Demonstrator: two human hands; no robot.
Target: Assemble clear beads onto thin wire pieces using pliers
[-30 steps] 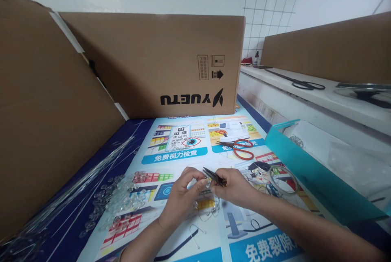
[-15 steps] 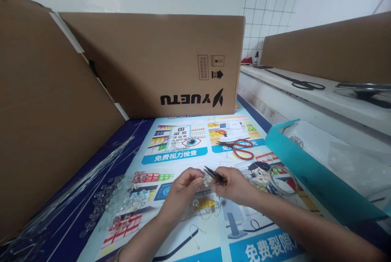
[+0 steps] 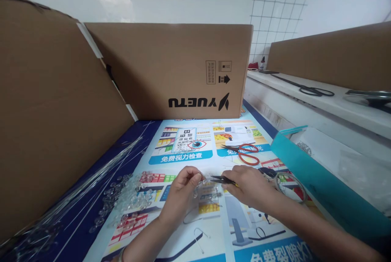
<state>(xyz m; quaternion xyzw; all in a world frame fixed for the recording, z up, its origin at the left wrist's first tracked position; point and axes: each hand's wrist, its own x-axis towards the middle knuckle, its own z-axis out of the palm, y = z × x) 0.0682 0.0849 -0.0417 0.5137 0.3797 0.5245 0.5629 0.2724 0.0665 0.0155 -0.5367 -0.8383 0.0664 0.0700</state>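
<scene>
- I see small dark pliers (image 3: 222, 179) in the right hand (image 3: 249, 186); their long axis runs nearly level, left to right, slim tips pointing left toward the left hand (image 3: 183, 191).
- The handles sit inside the curled right fingers, which are closed around them, and only the narrow nose juts out past the thumb.
- The left fingers are pinched together on a strand of clear beads on thin wire (image 3: 205, 191) — it hangs just right of those fingertips and below the pliers' tips. Whether the tips touch it I cannot tell.
- Both hands hover just above a glossy printed poster (image 3: 183, 156) that covers the table in the middle of the scene.
- Left of the left hand lies a heap of loose clear beads (image 3: 128, 197), round and glassy; farther left, a bundle of long thin wires (image 3: 91, 182) runs diagonally away.
- Beyond the hands rest red-handled scissors (image 3: 244, 154) — flat on the poster.
- A brown cardboard box (image 3: 171, 70), matt, stands at the far edge; a teal tray (image 3: 308, 176) lies on the right.
</scene>
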